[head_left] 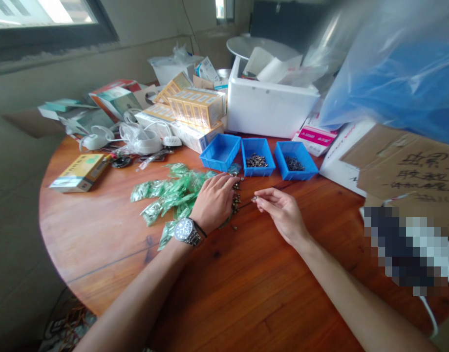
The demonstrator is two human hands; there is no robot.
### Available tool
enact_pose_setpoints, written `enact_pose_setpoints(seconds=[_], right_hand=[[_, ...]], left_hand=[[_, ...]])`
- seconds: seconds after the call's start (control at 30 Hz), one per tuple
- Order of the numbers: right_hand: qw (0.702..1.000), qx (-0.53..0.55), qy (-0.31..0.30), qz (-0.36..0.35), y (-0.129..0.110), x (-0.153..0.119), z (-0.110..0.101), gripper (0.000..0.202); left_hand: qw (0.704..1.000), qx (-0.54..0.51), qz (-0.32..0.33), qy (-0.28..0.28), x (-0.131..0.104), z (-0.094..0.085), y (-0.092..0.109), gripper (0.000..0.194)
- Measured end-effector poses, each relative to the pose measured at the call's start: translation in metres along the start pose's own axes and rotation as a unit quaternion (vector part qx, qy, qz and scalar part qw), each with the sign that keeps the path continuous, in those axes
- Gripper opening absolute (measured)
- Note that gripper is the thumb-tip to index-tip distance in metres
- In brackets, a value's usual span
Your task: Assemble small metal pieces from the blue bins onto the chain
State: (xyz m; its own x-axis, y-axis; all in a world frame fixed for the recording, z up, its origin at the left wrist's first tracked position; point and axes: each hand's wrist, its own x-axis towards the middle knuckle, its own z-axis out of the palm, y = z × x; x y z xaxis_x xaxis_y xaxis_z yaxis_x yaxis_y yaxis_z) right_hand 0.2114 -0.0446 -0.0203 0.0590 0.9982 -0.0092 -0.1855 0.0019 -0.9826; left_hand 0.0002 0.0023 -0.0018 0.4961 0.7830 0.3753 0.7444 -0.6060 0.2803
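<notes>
My right hand (283,215) is raised just over the wooden table, its thumb and fingertips pinching a small metal piece (255,198); it looks like a screw, but its exact kind is too small to tell. Palm down, my left hand (216,201) wears a watch (186,230) at the wrist and stretches its fingers beside a loose pile of small metal pieces (236,199). Part of that pile is hidden by the hand. Left of it lie several small green-and-clear plastic packets (173,193), some partly under the left hand.
Beyond my hands stand three blue bins: a left bin (213,159), a middle bin (260,171) with brassy pieces, and a right bin (301,173) with dark ones. Behind are a white foam box (268,110) and yellow boxes (198,105). A cardboard box (403,171) borders the right.
</notes>
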Motion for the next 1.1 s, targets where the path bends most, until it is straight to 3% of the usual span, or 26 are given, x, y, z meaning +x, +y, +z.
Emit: enact_pose_setpoints(seconds=[0.17,0.33,0.7,0.97,1.1], right_hand=[[0.997,-0.047,0.024,-0.061,-0.010,-0.001,-0.001,0.030],[0.995,-0.052,0.031,-0.078,-0.012,-0.001,-0.003,0.026],[0.994,0.098,0.045,0.015,-0.017,0.002,-0.002,0.034],[0.996,0.067,0.057,-0.006,-0.017,0.008,-0.006,0.036],[0.994,-0.040,0.074,-0.072,-0.028,0.033,-0.013,0.032]], left_hand=[[1.000,0.002,0.000,-0.003,0.000,-0.001,0.000,0.039],[1.000,0.000,0.000,-0.002,0.000,0.000,0.000,0.038],[1.000,-0.009,0.002,0.002,0.000,0.000,0.001,0.038],[1.000,-0.008,-0.002,0.001,0.000,-0.002,0.000,0.039],[1.000,-0.005,0.003,0.004,0.000,-0.001,-0.001,0.039]])
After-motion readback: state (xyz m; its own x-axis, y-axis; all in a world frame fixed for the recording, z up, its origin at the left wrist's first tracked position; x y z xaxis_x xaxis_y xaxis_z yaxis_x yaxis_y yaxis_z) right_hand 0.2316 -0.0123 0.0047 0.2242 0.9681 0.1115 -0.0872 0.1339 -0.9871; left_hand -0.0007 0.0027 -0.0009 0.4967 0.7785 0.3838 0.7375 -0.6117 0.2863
